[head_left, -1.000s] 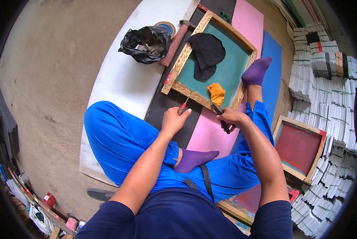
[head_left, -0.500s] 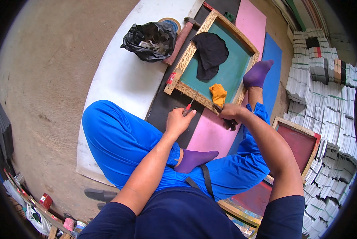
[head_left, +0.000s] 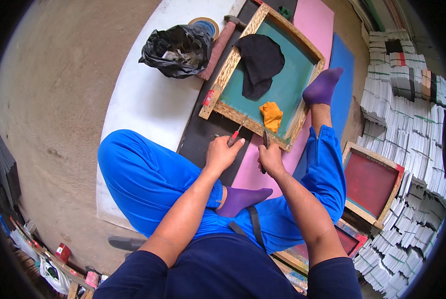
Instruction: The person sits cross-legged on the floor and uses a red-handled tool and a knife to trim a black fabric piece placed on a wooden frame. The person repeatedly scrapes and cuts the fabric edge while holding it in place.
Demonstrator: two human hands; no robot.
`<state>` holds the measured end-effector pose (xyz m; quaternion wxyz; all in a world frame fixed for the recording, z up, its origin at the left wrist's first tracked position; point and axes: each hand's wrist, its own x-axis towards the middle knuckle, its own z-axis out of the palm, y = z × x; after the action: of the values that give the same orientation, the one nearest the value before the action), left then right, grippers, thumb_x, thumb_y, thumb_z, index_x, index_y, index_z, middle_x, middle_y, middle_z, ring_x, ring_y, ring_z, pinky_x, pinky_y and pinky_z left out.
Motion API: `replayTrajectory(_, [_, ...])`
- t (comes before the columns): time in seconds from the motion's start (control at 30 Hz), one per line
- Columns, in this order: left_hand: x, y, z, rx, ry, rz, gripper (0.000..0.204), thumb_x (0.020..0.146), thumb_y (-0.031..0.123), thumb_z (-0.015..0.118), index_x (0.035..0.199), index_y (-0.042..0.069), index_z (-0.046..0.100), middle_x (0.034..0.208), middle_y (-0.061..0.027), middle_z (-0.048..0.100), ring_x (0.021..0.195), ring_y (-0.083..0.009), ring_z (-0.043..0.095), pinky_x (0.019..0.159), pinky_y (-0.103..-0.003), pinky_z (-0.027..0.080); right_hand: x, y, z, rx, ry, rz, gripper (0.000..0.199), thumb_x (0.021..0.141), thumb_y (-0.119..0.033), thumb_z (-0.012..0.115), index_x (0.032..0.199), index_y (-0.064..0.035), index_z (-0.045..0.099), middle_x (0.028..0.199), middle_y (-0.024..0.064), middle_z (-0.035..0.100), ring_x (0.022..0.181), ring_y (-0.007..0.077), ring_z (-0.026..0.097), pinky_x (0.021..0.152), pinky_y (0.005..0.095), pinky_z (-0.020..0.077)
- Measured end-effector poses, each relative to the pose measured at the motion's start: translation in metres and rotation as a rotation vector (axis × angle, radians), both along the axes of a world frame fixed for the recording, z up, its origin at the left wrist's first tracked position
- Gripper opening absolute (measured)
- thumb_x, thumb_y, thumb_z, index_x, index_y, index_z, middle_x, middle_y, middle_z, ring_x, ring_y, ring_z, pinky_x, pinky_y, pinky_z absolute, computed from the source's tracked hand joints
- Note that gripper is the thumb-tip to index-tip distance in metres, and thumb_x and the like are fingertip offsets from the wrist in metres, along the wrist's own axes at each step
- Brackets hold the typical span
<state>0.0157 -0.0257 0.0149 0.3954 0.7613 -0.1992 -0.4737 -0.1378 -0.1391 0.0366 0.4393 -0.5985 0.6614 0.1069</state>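
Observation:
My left hand is closed round the red and dark handle of a screwdriver, its thin shaft pointing at the near wooden edge of a mesh screen frame. Just to the right, my right hand grips a dark tool that looks like pliers, its head toward the same edge. Green mesh fills the frame, and on it lie a black cloth and a crumpled orange cloth. My right foot in a purple sock rests against the frame's right side.
Left of the frame lie a hammer with a wrapped handle, an open black plastic bag and a tape roll. Smaller framed screens with red mesh are on the right, beside tall stacks of bundled white paper.
My right hand has moved left and slightly down with the dark pliers, away from the frame's near right corner. My left hand still holds the screwdriver at about the same place.

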Motion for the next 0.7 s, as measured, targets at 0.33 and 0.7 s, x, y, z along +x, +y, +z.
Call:
replayTrajectory(0.33, [-0.001, 0.005, -0.011, -0.021, -0.015, 0.029, 0.049, 0.087, 0.044, 0.071, 0.066, 0.000, 0.061, 0.057, -0.0158, 0.058, 0.055, -0.0314, 0.060, 0.056, -0.045, 0.045, -0.020, 0.020, -0.037, -0.269, -0.162, 0.051, 0.028, 0.091, -0.023, 0.059, 0.094, 0.0054, 0.061, 0.082, 0.0302, 0.065, 0.085, 0.0478, 0.065, 0.076, 0.0505, 0.0501])
replayTrajectory(0.7, [0.015, 0.031, -0.005, -0.099, 0.440, 0.270, 0.030, 0.093, 0.032, 0.070, 0.099, 0.003, 0.070, 0.078, -0.0044, 0.068, 0.041, -0.0059, 0.045, 0.037, -0.023, 0.032, 0.015, 0.071, 0.006, 0.403, -0.590, 0.023, 0.030, 0.083, -0.009, 0.073, 0.110, -0.0012, 0.063, 0.073, 0.0010, 0.060, 0.058, 0.0092, 0.058, 0.052, 0.0254, 0.0448])
